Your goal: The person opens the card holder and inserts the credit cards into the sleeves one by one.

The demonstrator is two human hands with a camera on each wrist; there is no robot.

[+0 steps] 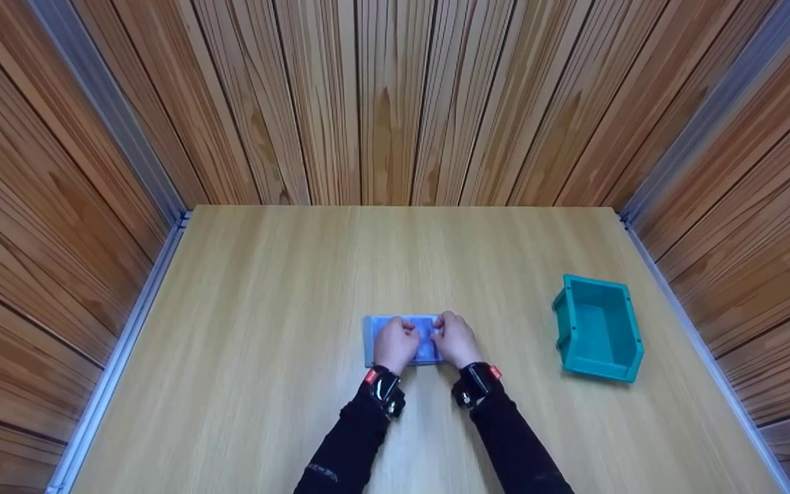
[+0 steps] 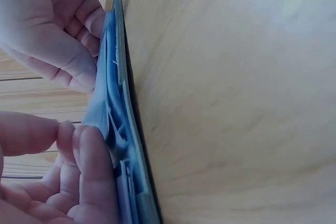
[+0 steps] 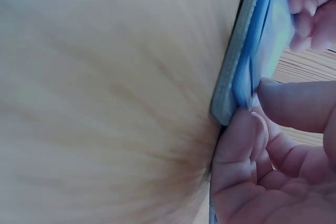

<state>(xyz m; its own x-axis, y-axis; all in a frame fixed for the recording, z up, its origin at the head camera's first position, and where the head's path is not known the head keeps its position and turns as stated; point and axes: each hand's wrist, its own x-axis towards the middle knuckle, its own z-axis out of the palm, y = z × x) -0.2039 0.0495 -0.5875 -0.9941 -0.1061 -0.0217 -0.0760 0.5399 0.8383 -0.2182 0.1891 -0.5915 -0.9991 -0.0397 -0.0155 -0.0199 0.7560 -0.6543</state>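
A flat blue layered packet [image 1: 426, 348] lies on the table at the front middle; its exact kind is unclear. Its top layer is a loose, wrinkled sheet [image 2: 98, 109] over a paler grey-blue base [image 3: 226, 95]. My left hand [image 1: 396, 343] is over the packet's middle, fingers curled, and seems to pinch the raised sheet; its fingertips partly hide the contact. At the right end, my right hand [image 1: 458, 341] pinches the edge of the top layer between thumb [image 3: 294, 100] and forefinger.
A teal open bin [image 1: 601, 329] stands on the table to the right. The wooden table [image 1: 265, 309] is bordered by metal rails [image 1: 121, 343] at the sides and plank walls [image 1: 395, 103]. Black cameras [image 1: 385, 390] are strapped on both wrists.
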